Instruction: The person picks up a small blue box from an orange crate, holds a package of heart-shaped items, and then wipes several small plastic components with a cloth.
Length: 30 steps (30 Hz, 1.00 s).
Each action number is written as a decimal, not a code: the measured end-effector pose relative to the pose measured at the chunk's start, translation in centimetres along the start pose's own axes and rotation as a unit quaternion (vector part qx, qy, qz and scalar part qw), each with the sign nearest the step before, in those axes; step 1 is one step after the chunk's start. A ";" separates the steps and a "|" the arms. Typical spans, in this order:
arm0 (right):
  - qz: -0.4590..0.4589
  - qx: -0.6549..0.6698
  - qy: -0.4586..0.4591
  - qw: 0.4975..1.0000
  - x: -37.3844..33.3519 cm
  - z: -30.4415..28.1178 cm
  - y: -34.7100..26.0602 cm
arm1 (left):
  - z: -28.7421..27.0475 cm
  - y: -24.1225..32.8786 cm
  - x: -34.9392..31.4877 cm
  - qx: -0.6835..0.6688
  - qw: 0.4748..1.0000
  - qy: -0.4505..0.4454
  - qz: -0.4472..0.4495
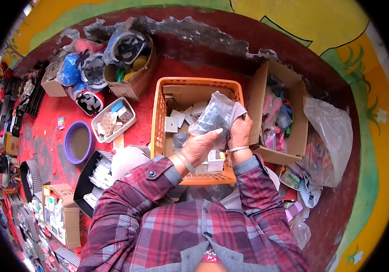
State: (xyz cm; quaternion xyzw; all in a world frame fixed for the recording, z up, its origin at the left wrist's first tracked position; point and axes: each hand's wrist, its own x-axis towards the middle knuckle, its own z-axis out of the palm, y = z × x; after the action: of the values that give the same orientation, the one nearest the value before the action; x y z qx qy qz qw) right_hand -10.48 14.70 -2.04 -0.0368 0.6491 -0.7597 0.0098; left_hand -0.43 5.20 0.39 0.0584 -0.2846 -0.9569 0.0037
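Above an orange plastic basket (158, 113), both my hands are close together around a clear plastic package (215, 113) with something dark grey inside. My left hand (199, 148) grips its lower left part, thumb along the near side. My right hand (241, 131) is closed around a greyish cloth (237, 111) pressed against the package's right side. Inside the basket lie several small white boxes (172, 124), a piece of brown cardboard, and more white items near its front wall. What exactly the package contains cannot be made out.
Right of the basket stands an open cardboard box (290, 156) of colourful wrapped goods. To the left are a white basket (133, 121), a purple tub (68, 136), a black tray (82, 199) and a box (133, 88) with bagged goods. A painted wall curves behind.
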 end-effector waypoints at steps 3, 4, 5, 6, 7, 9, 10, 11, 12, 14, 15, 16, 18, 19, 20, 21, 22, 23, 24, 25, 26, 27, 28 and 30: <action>0.049 0.089 -0.025 0.995 0.5 -0.7 0.1 | 0.1 1.0 0.2 0.000 1.000 -0.005 -0.005; 0.085 0.117 0.011 0.989 1.0 -1.3 -0.1 | -0.1 1.5 0.3 0.006 1.000 -0.007 -0.006; 0.125 0.147 0.043 0.980 1.6 -1.6 -0.4 | -0.5 2.2 0.2 0.002 1.000 0.000 -0.031; 0.161 0.176 0.075 0.968 2.3 -2.3 -0.9 | -1.0 2.6 0.2 0.011 1.000 0.017 -0.009; 0.189 0.252 -0.097 0.944 3.0 -4.6 -1.8 | -1.4 3.6 0.1 0.019 1.000 0.013 -0.020; 0.127 0.263 -0.153 0.944 3.5 -4.6 -3.9 | -1.4 4.6 0.2 0.049 0.999 0.016 -0.006; 0.120 0.260 -0.185 0.940 3.4 -4.5 -5.1 | -1.4 5.0 0.1 0.068 0.998 0.015 -0.010; 0.176 0.298 -0.287 0.893 3.1 -5.0 -6.4 | -1.5 5.4 -0.1 0.086 0.996 0.013 -0.014; 0.149 0.174 -0.305 0.924 2.9 -4.7 -6.4 | -1.4 5.6 -0.2 0.103 0.994 0.011 -0.019; 0.142 0.064 -0.301 0.941 2.4 -4.1 -5.9 | -1.4 5.5 0.0 0.189 0.982 -0.018 -0.005; 0.131 -0.005 -0.332 0.934 2.2 -3.8 -5.7 | -2.0 5.2 0.1 0.247 0.968 -0.037 -0.014; 0.129 0.038 -0.325 0.936 1.9 -3.4 -4.9 | -2.3 5.0 0.1 0.303 0.951 -0.055 -0.022; 0.125 -0.037 -0.349 0.928 0.6 -1.8 -6.5 | -2.6 4.2 0.1 0.339 0.937 -0.084 -0.019; 0.112 0.026 -0.331 0.936 0.1 -1.3 -5.5 | -2.7 3.4 0.3 0.347 0.933 -0.093 0.020; 0.107 0.089 -0.301 0.943 -0.5 -1.1 -4.3 | -2.3 3.1 0.5 0.353 0.928 -0.102 0.057; 0.078 0.085 -0.271 0.955 -0.5 -1.1 -3.6 | -2.1 3.3 0.5 0.331 0.939 -0.092 0.010; 0.049 0.081 -0.241 0.966 -0.5 -1.2 -3.1 | -1.8 3.6 0.4 0.307 0.947 -0.081 -0.037; 0.019 0.065 -0.227 0.972 -0.5 -1.2 -2.6 | -1.5 3.8 0.2 0.282 0.953 -0.070 -0.085; -0.012 0.049 -0.212 0.976 -0.4 -1.1 -2.2 | -1.1 3.9 0.2 0.268 0.957 -0.070 -0.086; -0.043 0.032 -0.197 0.979 -0.2 -1.1 -1.9 | -0.7 3.9 0.2 0.254 0.961 -0.069 -0.088; -0.066 0.004 -0.175 0.982 -0.2 -1.0 -1.7 | -0.4 3.9 0.2 0.240 0.964 -0.068 -0.088; -0.088 -0.025 -0.153 0.984 -0.2 -1.0 -1.5 | -0.6 3.5 0.4 0.237 0.967 -0.069 -0.064; -0.110 -0.053 -0.129 0.984 -0.1 -1.0 -1.4 | -0.5 3.6 0.4 0.241 0.965 -0.073 -0.072; -0.177 -0.117 -0.083 0.974 -0.2 -0.5 -2.1 | -0.4 4.1 0.2 0.250 0.961 -0.079 -0.087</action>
State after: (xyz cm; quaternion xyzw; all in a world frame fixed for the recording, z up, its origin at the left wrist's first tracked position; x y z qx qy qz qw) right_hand -10.25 15.57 -0.03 -0.2150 0.7136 -0.6624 -0.0757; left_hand -0.71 1.56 2.26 0.0059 -0.5082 -0.8533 -0.1163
